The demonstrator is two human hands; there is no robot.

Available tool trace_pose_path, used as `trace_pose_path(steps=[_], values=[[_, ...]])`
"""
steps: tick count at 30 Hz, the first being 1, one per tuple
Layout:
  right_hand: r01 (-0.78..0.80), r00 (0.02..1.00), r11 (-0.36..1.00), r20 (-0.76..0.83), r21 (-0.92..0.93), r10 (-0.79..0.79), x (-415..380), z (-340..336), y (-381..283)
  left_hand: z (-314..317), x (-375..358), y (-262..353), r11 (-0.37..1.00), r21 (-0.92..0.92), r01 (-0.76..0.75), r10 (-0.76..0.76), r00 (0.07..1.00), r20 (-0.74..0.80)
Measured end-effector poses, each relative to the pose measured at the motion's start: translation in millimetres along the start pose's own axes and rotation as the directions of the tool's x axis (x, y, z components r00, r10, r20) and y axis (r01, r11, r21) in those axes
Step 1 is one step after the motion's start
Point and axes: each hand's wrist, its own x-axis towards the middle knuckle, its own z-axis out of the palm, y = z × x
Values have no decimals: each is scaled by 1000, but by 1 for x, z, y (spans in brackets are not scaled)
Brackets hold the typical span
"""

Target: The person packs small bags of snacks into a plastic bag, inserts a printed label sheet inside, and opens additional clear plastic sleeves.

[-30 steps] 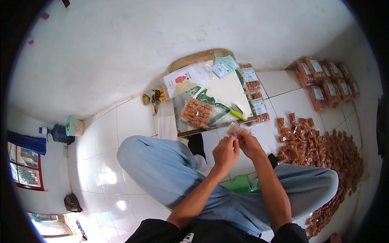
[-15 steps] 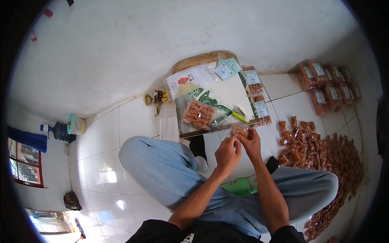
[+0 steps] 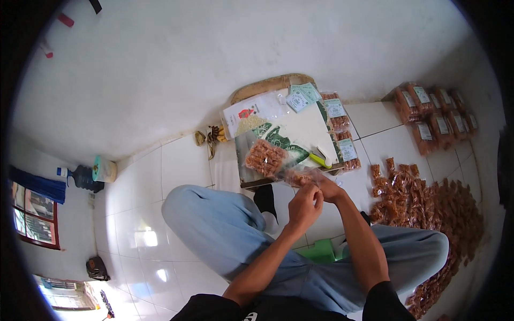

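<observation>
A small clear packet of brown snacks [image 3: 300,177] is held at the near edge of the low table [image 3: 300,126]. My right hand [image 3: 327,189] is closed around its right end, partly behind the plastic. Just below the packet, my left hand [image 3: 305,205] has its fingers pinched together at the plastic. A larger clear bag of brown pieces [image 3: 265,158] lies on the table to the left. To the right is a green-handled cutter [image 3: 319,160]. Green-and-white labels [image 3: 303,97] rest at the table's far side.
Labelled packs [image 3: 348,150] line the table's right side. Many small packets [image 3: 401,195] cover the floor at right, with stacked labelled bags [image 3: 441,123] behind. A green container [image 3: 321,250] sits between my legs. Bananas [image 3: 220,134] lie left of the table.
The small packet and my right hand have moved slightly left and down, and the packet now lies flatter. My left hand stays pinched close to it. The whole view has shifted a little.
</observation>
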Motion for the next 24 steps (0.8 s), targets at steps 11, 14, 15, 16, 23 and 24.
trace_pose_path(steps=[11,14,15,16,23,24], values=[[428,797,673,-99,-604,-596,40,22,-15,-61,96,-32,960,241,-146,31,905,424],[374,927,871,-170,320,-336,31,53,-53,-100,128,-98,824,449,-345,93,864,494],[160,985,843,-137,513,-104,24,55,-69,-108,129,-115,747,521,-414,34,805,592],[-55,991,738,-55,672,124,23,55,-78,-111,131,-129,659,573,-487,-38,739,672],[-217,976,822,97,527,195,26,19,-61,-104,124,-151,715,556,-424,-44,767,640],[43,996,998,83,-47,-39,23,10,-58,-100,125,-158,722,552,-418,-46,767,640]])
